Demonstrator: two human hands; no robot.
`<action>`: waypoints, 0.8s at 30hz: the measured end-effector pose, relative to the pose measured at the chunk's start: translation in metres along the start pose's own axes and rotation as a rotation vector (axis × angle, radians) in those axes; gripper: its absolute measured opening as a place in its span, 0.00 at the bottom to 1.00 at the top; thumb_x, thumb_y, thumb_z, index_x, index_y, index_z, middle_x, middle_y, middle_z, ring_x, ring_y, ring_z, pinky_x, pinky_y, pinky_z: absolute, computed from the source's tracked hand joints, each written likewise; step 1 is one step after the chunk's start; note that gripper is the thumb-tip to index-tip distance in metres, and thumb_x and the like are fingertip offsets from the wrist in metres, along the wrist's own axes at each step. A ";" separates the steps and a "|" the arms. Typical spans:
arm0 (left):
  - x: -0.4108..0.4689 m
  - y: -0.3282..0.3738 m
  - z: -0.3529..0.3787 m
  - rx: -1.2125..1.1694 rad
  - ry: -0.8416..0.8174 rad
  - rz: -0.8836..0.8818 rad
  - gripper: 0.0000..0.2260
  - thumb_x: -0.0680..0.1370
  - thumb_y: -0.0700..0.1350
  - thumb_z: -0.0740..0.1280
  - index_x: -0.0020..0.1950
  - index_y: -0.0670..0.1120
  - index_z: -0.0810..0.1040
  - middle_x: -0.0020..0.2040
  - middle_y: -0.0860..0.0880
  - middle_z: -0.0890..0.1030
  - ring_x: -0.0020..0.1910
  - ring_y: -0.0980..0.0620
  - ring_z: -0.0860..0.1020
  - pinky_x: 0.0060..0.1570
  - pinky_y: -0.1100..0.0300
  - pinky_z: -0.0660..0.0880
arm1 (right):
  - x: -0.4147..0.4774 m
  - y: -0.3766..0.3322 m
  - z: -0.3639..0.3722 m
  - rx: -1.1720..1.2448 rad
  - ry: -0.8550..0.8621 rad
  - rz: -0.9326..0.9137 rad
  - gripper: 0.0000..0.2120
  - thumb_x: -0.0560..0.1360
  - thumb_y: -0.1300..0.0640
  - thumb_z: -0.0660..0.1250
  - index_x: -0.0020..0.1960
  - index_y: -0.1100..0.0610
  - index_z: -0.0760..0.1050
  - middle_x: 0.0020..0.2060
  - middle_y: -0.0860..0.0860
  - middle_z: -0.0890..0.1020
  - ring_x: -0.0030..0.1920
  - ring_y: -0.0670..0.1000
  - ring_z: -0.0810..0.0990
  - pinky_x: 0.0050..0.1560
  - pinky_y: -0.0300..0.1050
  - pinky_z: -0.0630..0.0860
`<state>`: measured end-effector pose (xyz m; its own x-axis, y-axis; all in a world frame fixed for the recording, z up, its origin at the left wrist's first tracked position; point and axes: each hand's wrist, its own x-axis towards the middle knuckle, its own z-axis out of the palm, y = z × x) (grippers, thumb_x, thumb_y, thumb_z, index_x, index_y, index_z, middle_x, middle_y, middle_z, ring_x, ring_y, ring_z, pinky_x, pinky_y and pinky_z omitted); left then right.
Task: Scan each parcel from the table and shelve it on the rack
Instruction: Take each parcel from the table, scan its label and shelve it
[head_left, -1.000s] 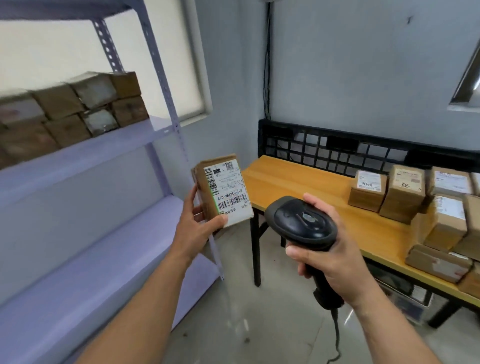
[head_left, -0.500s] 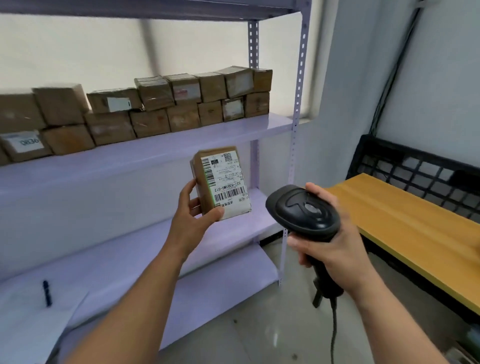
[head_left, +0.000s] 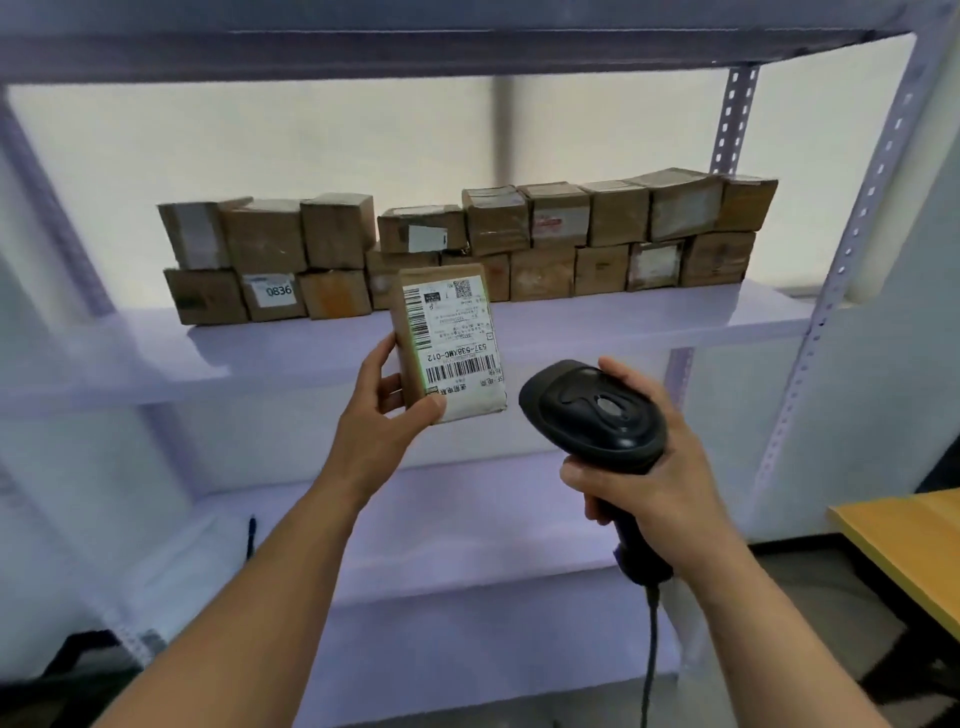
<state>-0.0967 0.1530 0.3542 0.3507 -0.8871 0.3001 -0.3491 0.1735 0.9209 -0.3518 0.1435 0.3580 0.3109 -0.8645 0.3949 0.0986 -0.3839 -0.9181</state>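
My left hand (head_left: 382, 415) grips a small brown parcel (head_left: 447, 343) upright, its white barcode label facing me. My right hand (head_left: 644, 467) is closed around the handle of a black corded barcode scanner (head_left: 592, 410), held just right of the parcel and a little lower. Behind them stands the pale purple rack (head_left: 623, 322). Its middle shelf carries several brown parcels (head_left: 545, 234) stacked in two rows along the back.
A lower rack shelf (head_left: 467, 525) has a dark pen (head_left: 252, 535) lying at its left. The corner of the wooden table (head_left: 904, 540) shows at the lower right. Perforated rack posts (head_left: 841, 270) rise on the right. The scanner cable (head_left: 649, 654) hangs down.
My view has swung left from the table to face the rack head-on. Both hands keep their hold, parcel and scanner staying side by side in front of me.
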 end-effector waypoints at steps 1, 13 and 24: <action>0.003 0.000 -0.005 0.013 0.023 0.004 0.31 0.77 0.45 0.70 0.72 0.65 0.59 0.63 0.52 0.78 0.60 0.53 0.78 0.60 0.52 0.75 | 0.009 0.002 0.004 0.002 -0.023 -0.011 0.41 0.65 0.73 0.76 0.61 0.31 0.73 0.52 0.46 0.82 0.27 0.55 0.79 0.29 0.47 0.77; 0.013 -0.016 -0.078 0.087 0.242 -0.046 0.35 0.69 0.56 0.69 0.73 0.65 0.59 0.63 0.55 0.78 0.60 0.54 0.78 0.62 0.49 0.76 | 0.081 0.028 0.076 0.067 -0.240 -0.059 0.40 0.66 0.73 0.76 0.66 0.39 0.70 0.58 0.52 0.78 0.27 0.56 0.79 0.30 0.47 0.78; 0.072 -0.046 -0.219 0.134 0.416 -0.118 0.36 0.68 0.56 0.65 0.75 0.64 0.58 0.60 0.54 0.80 0.59 0.52 0.78 0.64 0.46 0.72 | 0.134 0.037 0.189 0.034 -0.263 -0.063 0.40 0.66 0.72 0.76 0.66 0.37 0.70 0.59 0.51 0.77 0.29 0.55 0.80 0.31 0.47 0.79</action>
<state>0.1348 0.1747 0.3885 0.7050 -0.6450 0.2948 -0.3854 0.0004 0.9228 -0.1280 0.0748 0.3704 0.5376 -0.7236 0.4329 0.1560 -0.4191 -0.8944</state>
